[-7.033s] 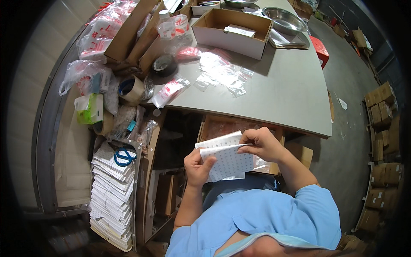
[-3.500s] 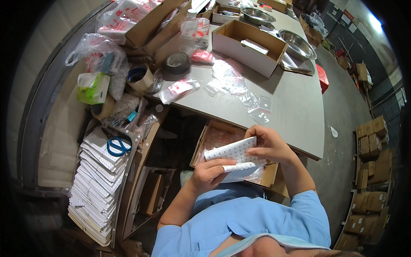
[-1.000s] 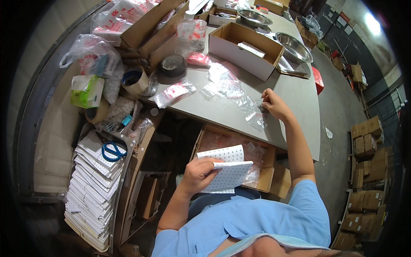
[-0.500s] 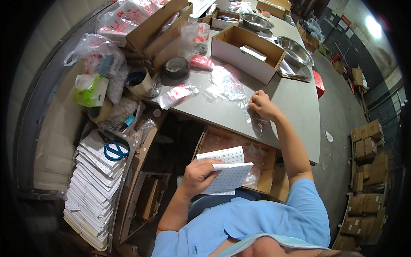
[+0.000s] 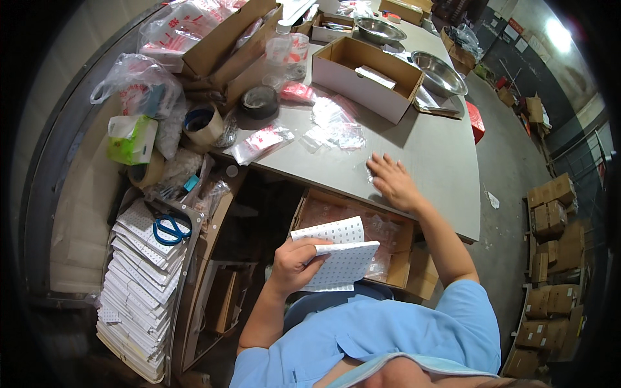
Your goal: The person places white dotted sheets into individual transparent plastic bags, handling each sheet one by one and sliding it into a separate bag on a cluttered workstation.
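My left hand (image 5: 292, 266) grips folded white sheets (image 5: 343, 264) covered in rows of small printed marks, held in front of my body over an open drawer-like box (image 5: 402, 252). Clear plastic bags (image 5: 381, 236) lie inside that box. On the grey tabletop, my right hand (image 5: 396, 183) rests with its fingers stretched out and slightly spread. A small clear plastic bag (image 5: 368, 172) shows at its fingertips, partly hidden beneath them. Beyond it lies a loose pile of clear zip bags (image 5: 336, 121). A packed bundle of bags (image 5: 262, 143) lies to their left.
An open carton (image 5: 362, 87) and steel bowls (image 5: 440, 72) stand farther back on the table (image 5: 446, 174). Tape rolls (image 5: 260, 101) and plastic bags crowd the left. Blue-handled scissors (image 5: 171, 229) lie on a tall stack of printed sheets (image 5: 139, 291). Cartons (image 5: 550, 304) line the floor at right.
My right hand has moved nearer to me and opened from a pinch, its fingers now flat on the table over the small bag. The left hand still holds the sheets.
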Tool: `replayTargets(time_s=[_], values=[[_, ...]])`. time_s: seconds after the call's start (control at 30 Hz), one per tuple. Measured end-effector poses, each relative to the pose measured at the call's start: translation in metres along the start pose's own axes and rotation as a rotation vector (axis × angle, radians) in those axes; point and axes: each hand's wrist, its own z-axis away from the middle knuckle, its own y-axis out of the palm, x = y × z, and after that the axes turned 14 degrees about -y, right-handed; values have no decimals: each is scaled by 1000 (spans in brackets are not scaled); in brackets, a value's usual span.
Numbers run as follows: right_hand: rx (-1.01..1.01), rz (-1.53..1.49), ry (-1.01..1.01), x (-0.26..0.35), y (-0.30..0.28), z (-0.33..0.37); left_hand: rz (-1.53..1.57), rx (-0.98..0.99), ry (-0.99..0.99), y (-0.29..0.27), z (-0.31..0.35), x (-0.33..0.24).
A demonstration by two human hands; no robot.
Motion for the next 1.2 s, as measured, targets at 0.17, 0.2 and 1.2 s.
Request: replayTargets(time_s=[0.17,0.2,1.2], values=[[115,-89,-220,55,8,45,56,-86,-75,-12,6,5],[141,-178,-261,65,5,51,73,-114,-97,-17,8,7],[-225,29,11,-2,8,-18,297,-221,-356,8,-7,15]])
